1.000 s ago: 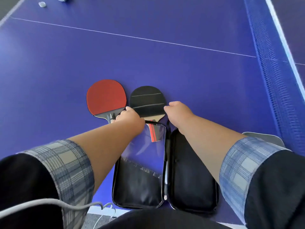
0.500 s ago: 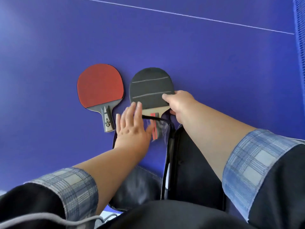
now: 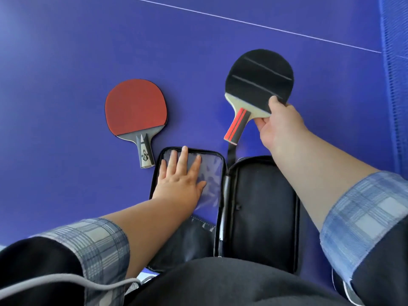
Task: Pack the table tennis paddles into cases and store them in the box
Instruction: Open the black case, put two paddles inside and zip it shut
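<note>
A black zip case (image 3: 260, 206) lies open flat on the blue table, its left half faced with a clear plastic pocket (image 3: 212, 171). My left hand (image 3: 181, 180) rests flat on that pocket, fingers spread. My right hand (image 3: 276, 127) grips the black-faced paddle (image 3: 258, 78) at the base of its blade, lifted above the table beyond the case's right half, its red-and-black striped handle pointing down and left. The red-faced paddle (image 3: 134, 107) lies flat on the table left of the case, handle toward me.
The blue table tennis table (image 3: 66, 62) carries a white line across its far part. The net (image 3: 395, 85) runs along the right edge. A grey cable (image 3: 66, 283) crosses my left sleeve at the bottom.
My right hand has lifted the black paddle off the table and carried it up and to the right. My left hand has settled flat on the case's clear pocket.
</note>
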The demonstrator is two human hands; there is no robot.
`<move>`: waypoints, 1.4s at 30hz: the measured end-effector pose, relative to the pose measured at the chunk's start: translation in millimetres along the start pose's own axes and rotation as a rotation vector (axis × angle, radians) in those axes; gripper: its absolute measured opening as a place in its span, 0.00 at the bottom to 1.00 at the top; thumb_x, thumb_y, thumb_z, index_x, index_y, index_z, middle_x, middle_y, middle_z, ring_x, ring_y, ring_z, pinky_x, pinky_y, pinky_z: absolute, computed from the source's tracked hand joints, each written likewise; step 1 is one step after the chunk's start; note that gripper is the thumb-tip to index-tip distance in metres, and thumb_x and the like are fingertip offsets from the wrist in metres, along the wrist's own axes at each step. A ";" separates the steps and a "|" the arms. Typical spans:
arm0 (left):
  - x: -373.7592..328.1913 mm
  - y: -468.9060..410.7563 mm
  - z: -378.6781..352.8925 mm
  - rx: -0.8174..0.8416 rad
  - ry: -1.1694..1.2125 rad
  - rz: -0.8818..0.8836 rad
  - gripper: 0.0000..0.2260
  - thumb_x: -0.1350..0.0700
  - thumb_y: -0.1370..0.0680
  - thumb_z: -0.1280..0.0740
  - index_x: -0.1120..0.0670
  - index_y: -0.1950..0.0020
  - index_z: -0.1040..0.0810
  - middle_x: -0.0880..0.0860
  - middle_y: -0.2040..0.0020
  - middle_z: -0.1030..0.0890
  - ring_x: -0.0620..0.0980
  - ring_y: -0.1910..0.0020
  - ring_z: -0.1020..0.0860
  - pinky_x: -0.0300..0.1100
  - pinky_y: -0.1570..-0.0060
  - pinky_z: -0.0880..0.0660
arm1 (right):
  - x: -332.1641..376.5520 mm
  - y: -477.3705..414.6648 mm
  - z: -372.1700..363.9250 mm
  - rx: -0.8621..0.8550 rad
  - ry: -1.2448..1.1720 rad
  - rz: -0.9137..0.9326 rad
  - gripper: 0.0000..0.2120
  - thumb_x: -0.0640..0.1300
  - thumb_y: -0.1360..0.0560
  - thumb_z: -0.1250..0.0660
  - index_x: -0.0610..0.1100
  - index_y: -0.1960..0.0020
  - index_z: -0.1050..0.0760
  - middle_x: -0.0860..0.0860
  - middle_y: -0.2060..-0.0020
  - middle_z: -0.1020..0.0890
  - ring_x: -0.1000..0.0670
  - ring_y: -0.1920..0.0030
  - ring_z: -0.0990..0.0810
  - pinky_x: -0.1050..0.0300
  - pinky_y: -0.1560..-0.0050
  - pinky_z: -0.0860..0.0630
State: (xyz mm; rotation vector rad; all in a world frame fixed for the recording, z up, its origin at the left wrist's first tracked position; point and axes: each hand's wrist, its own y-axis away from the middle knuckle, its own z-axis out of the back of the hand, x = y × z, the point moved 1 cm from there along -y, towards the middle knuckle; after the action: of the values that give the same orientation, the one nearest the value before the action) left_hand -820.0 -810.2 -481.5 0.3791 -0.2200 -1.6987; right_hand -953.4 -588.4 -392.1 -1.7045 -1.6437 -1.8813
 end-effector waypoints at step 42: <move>-112.4 76.1 29.7 0.240 0.775 0.190 0.08 0.56 0.22 0.40 0.42 0.54 0.27 0.42 0.53 0.23 0.55 0.53 0.21 0.48 0.49 0.23 | -74.7 115.8 195.2 -0.053 1.415 0.094 0.47 0.55 0.28 0.25 0.47 0.19 0.49 0.44 0.29 0.36 0.40 0.32 0.32 0.46 0.37 0.29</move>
State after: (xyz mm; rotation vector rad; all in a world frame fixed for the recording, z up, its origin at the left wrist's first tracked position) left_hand -746.7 -714.1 -413.0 1.1221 0.1134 -1.2350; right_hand -723.4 -531.0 -422.0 -0.1211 -0.8412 -2.1339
